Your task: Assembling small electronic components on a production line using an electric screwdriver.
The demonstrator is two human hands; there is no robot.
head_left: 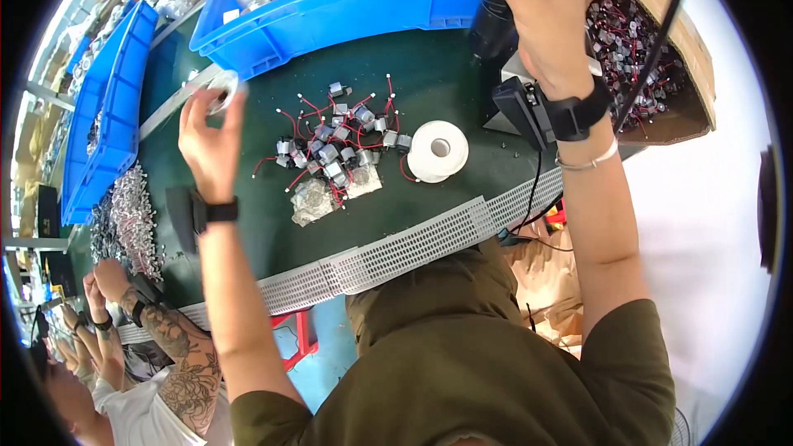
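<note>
My left hand [210, 140] is raised above the green bench, left of the motor pile. Its fingers pinch a white ring-shaped plastic part [223, 91], a little blurred. My right hand [555, 29] wraps around a thick black electric screwdriver [493, 21], whose upper end runs out of the picture. Between my hands lies a loose heap of small silver motors [329, 151] with red wires. Just right of the heap sits a round white plastic part [439, 151] with a hole in its middle. Crumpled clear plastic [314, 201] lies at the heap's near side.
A blue bin [347, 21] of white parts spans the back. Another blue bin [103, 116] stands left, beyond piled screws [136, 223]. At right is a cardboard box [698, 107] full of wired motors. A black cable hangs there. A co-worker's tattooed arm [178, 339] reaches in at lower left.
</note>
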